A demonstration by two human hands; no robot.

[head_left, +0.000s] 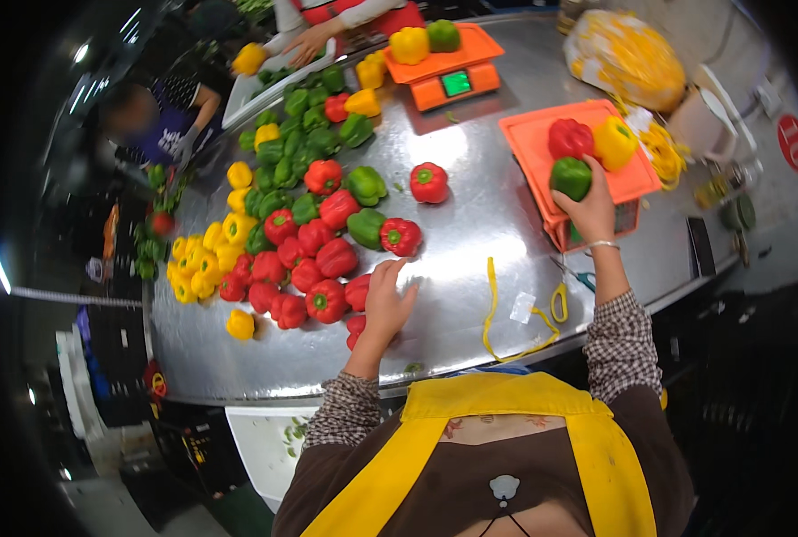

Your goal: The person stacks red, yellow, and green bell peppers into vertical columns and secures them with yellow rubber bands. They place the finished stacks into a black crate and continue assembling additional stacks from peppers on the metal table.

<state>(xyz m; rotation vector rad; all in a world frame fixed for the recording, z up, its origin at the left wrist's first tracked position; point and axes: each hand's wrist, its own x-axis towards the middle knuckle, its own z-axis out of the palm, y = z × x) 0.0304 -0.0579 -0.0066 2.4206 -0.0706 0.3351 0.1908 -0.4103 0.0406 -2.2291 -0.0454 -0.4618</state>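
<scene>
My right hand (pixel 593 210) has its fingers round a green bell pepper (pixel 571 178) at the orange tray (pixel 526 134) of a scale. On that tray, beside the green one, sit a red bell pepper (pixel 570 140) and a yellow bell pepper (pixel 615 143). My left hand (pixel 388 304) hovers over the steel table with its fingers apart and nothing in them. Close to its fingertips is a red bell pepper (pixel 401 237), next to a green bell pepper (pixel 366 228). More red peppers (pixel 326 302) lie in the pile left of this hand.
Green and yellow peppers (pixel 209 261) spread to the left. A second orange scale (pixel 455 85) holds two peppers at the back. Yellow-handled scissors (pixel 559 302) and yellow tape (pixel 491 309) lie near the front edge. Across the table, people work by a white tray (pixel 238 107).
</scene>
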